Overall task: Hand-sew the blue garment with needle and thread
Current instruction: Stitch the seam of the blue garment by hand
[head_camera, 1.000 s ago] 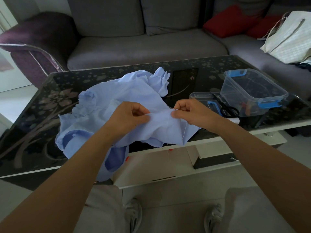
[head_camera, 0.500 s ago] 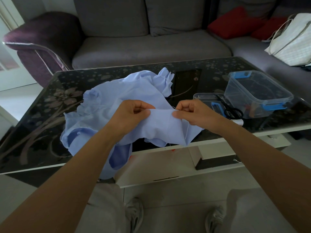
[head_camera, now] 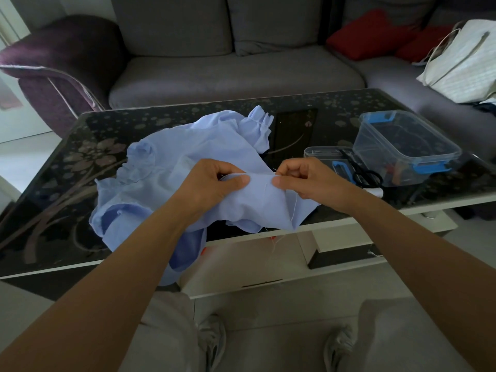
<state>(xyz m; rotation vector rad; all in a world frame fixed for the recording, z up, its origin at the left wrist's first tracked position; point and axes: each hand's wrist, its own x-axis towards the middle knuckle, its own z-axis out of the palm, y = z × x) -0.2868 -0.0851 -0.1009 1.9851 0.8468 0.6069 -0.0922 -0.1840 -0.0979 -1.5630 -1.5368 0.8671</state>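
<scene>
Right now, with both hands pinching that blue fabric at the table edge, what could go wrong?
1. The left hand and right hand pinch the blue garment with thumbs close together; the needle is too small to place, so a pricked finger is plausible.
2. Loose thread dangles below the right hand and could tangle or snag.
3. Part of the garment hangs over the table edge; its weight may drag the seam.

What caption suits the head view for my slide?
Left hand and right hand pinch a fold of the blue garment over the dark table, scissors and a clear box nearby.
</scene>
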